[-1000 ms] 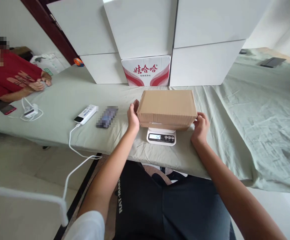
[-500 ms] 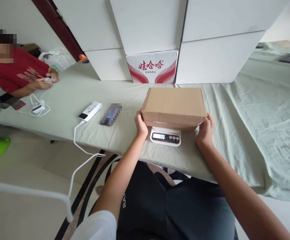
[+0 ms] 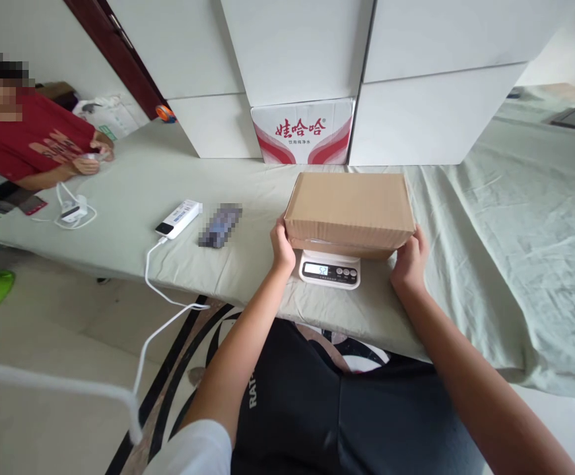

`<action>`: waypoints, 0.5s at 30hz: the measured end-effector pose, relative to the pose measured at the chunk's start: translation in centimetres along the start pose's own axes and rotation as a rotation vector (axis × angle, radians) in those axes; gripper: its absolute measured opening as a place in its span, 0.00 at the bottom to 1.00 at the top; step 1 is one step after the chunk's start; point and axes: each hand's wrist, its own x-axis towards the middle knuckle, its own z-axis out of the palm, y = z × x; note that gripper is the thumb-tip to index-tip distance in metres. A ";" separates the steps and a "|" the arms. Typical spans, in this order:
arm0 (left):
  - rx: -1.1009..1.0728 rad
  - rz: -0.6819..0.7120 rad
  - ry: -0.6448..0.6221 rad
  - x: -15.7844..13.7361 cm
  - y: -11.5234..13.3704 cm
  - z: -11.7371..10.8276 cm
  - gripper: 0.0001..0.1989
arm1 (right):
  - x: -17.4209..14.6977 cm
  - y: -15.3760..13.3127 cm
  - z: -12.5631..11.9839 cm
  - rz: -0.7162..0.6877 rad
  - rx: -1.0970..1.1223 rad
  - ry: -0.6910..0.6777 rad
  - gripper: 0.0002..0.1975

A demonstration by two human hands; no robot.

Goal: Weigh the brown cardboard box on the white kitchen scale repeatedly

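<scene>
A closed brown cardboard box (image 3: 350, 201) sits level over a small white digital kitchen scale (image 3: 331, 282). It covers the scale's weighing plate, so I cannot tell whether they touch. The lit display at the scale's front shows digits that look like 52. My left hand (image 3: 282, 245) grips the box's left side near the front corner, its fingers partly hidden behind the cardboard. On the opposite side, my right hand (image 3: 410, 258) holds the right front corner, fingertips along the side.
White boxes (image 3: 410, 122) and a red-and-white carton (image 3: 303, 132) line the back of the cloth-covered table (image 3: 247, 264). To the left lie a white power bank (image 3: 179, 219) with a trailing cable (image 3: 144, 343) and a blurred phone (image 3: 220, 225). Another person (image 3: 44, 142) sits at far left.
The cardboard box and both my hands have shifted very slightly right. The scale still shows what look like the same digits. The other person's hands have moved a little.
</scene>
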 end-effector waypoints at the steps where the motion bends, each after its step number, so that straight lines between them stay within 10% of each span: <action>1: -0.001 0.009 -0.003 0.0 0.0 0.0 0.28 | 0.0 0.2 -0.1 -0.019 0.004 0.000 0.16; 15: -0.040 -0.002 0.051 0.2 -0.3 -0.1 0.33 | -0.4 -0.9 0.7 -0.014 0.109 0.033 0.20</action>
